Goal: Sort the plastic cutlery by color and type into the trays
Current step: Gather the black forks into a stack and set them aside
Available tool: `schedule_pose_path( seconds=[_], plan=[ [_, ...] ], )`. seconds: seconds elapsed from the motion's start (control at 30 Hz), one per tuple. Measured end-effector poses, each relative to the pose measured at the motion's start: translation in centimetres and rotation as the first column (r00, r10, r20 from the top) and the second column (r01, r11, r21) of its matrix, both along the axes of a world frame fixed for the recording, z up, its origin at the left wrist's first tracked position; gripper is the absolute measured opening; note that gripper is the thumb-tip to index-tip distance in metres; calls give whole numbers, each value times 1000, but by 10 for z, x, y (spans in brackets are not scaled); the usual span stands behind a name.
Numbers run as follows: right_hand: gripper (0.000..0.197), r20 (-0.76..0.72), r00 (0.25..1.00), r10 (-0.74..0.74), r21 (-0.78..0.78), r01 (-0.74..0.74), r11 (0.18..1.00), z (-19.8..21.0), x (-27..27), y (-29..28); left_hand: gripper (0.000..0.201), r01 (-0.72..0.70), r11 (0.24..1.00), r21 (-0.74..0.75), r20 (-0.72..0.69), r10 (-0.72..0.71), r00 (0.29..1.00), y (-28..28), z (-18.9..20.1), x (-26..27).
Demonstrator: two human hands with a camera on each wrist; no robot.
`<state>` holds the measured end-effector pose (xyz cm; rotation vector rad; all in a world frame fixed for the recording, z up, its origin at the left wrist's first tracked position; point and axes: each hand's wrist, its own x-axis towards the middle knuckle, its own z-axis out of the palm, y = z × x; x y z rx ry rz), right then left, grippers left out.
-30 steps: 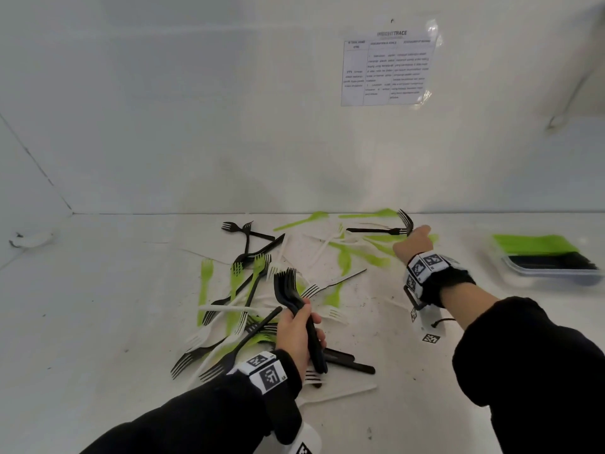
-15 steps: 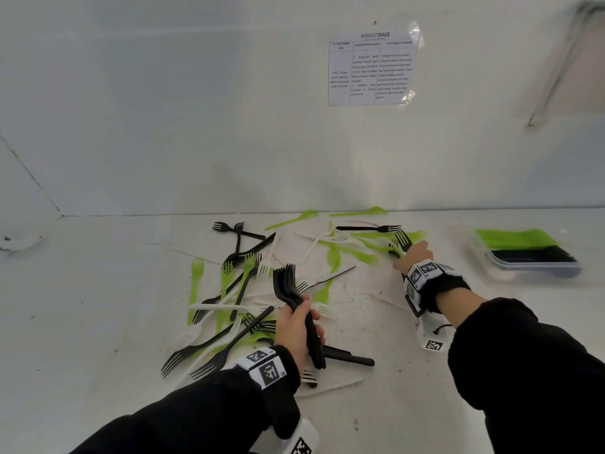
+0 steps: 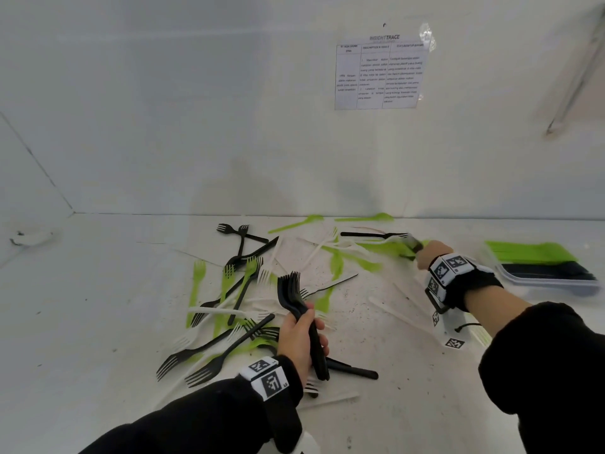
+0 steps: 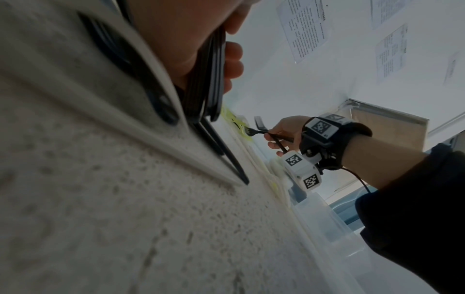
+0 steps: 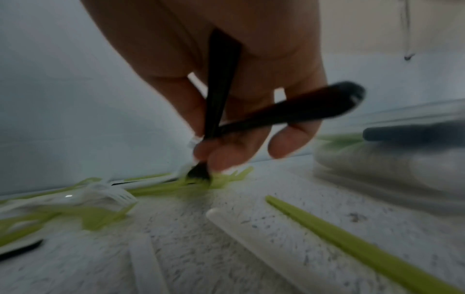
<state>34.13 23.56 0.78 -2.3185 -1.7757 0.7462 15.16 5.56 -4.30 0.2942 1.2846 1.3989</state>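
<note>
My left hand (image 3: 296, 335) grips a bundle of black forks (image 3: 289, 290) upright over the near side of the pile, tines up; the same bundle (image 4: 211, 79) fills the left wrist view. My right hand (image 3: 432, 253) is down at the far right of the pile among green cutlery (image 3: 386, 249), pinching two black forks (image 5: 219, 95) that cross each other. Their tines touch the green pieces. Black, green and white forks and knives lie mixed on the white table (image 3: 98, 306). A single black fork (image 3: 373, 235) lies just left of my right hand.
A clear tray (image 3: 556, 286) at the right edge holds a green stack (image 3: 530, 252) and black pieces (image 3: 553, 271). A white knife handle (image 5: 264, 234) and a green handle (image 5: 352, 244) lie near my right wrist. The wall with a taped sheet (image 3: 379, 75) stands close behind.
My right hand has come down from a raised position to the table among the green cutlery, still holding black forks. The left hand has kept its bundle almost still.
</note>
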Motion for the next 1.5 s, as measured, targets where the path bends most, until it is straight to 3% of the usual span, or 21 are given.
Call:
schedule_pose_path(
  seconds=[0.07, 0.13, 0.23, 0.3, 0.37, 0.43, 0.5, 0.6, 0.67, 0.87, 1.07, 1.27, 1.4, 1.5],
  plan=[
    [10, -53, 991, 125, -148, -132, 980, -2, -5, -2, 13, -7, 1000, 0, 1, 7, 1000, 0, 0, 1],
    [7, -131, 982, 133, -154, -153, 976, -9, -10, -5, 13, -11, 1000, 0, 7, 11, 1000, 1, 0, 1],
    [7, -354, 935, -10, -26, 1, 1000, -24, -22, -8, 12, -13, 1000, -9, 14, 14, 1000, 3, 0, 1],
    [14, -545, 830, -116, 7, 144, 990, -28, -28, -6, 12, -12, 1000, -16, 14, 12, 1000, 5, 1, 3],
    [20, -587, 802, -108, 52, 171, 984, -30, -36, 0, 12, -7, 1000, -18, 17, 7, 1000, 6, 1, 4],
    [25, -508, 860, -44, 116, 119, 986, -30, -41, 4, 13, 0, 1000, -21, 19, 0, 1000, 7, 2, 6],
    [17, -371, 928, 36, 169, 30, 985, -27, -44, 8, 11, 5, 1000, -27, 16, -4, 1000, 9, 2, 6],
    [21, -212, 970, 120, 178, -82, 981, -23, -45, 18, 11, 12, 999, -36, 9, -11, 1000, 15, 5, 8],
    [16, -186, 972, 146, 183, -112, 977, -16, -47, 26, 10, 16, 999, -37, 13, -15, 1000, 22, 7, 10],
    [31, -120, 956, 268, 211, -239, 948, -10, -59, 62, 9, 39, 999, -29, 18, -39, 999, 34, 11, 10],
    [31, 38, 930, 366, 45, -367, 929, -23, -77, 87, 8, 36, 998, -51, 42, -34, 999, 35, 2, 7],
    [28, 94, 929, 358, 17, -361, 932, -35, -84, 90, 9, 27, 998, -63, 64, -23, 998, 35, -2, 7],
    [31, 77, 948, 308, 100, -315, 944, -39, -80, 89, 9, 26, 998, -65, 55, -22, 998, 30, -2, 8],
    [32, 84, 923, 375, 75, -381, 921, -41, -80, 91, 9, 24, 998, -65, 61, -20, 998, 29, -2, 7]
  ],
)
